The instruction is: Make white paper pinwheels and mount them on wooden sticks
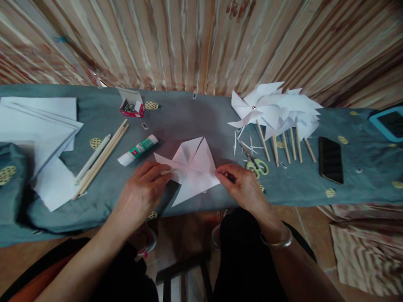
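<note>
Head-height view, forward and down, near.

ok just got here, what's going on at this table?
A person has a cut piece of white paper pinched at one side by the left hand and at the other by the right hand. A glue stick lies near the left hand, green-handled scissors near the right. Several white paper pinwheels on sticks lie farther right; loose sticks lie to the left.
</note>
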A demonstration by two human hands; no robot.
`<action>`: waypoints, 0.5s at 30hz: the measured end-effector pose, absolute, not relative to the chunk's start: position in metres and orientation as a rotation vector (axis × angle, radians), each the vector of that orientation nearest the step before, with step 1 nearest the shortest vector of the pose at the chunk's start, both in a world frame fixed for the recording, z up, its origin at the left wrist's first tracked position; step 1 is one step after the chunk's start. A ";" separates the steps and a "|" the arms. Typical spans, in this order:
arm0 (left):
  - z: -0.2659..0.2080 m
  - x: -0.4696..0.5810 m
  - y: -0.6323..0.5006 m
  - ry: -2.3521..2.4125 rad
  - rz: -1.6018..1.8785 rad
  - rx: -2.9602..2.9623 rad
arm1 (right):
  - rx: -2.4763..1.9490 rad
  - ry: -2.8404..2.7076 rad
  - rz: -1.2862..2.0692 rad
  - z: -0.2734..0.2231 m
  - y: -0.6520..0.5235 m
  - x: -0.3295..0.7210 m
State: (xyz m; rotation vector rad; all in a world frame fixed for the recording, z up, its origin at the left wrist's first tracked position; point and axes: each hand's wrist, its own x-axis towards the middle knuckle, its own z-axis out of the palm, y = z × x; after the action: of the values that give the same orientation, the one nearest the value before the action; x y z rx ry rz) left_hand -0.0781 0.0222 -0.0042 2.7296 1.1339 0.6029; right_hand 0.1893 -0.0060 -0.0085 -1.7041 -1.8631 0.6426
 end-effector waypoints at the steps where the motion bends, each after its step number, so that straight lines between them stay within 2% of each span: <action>1: -0.004 -0.075 0.020 1.157 0.631 2.727 | -1.707 -1.875 0.641 -0.007 -0.008 0.188; 4: -0.002 -0.059 0.008 1.147 0.682 2.701 | -1.680 -1.908 0.584 -0.005 -0.009 0.186; 8: -0.004 -0.038 -0.006 1.009 0.557 2.692 | -1.518 -2.014 0.540 -0.007 -0.008 0.185; 15: -0.008 -0.035 -0.008 0.967 0.526 2.735 | -1.418 -2.088 0.677 -0.012 -0.006 0.192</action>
State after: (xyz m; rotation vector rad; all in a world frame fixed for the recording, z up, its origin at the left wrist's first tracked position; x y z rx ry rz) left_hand -0.0350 -0.0083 -0.0078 2.7353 0.9668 0.5258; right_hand 0.1922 -0.0063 -0.0117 -1.4182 -2.0876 0.6766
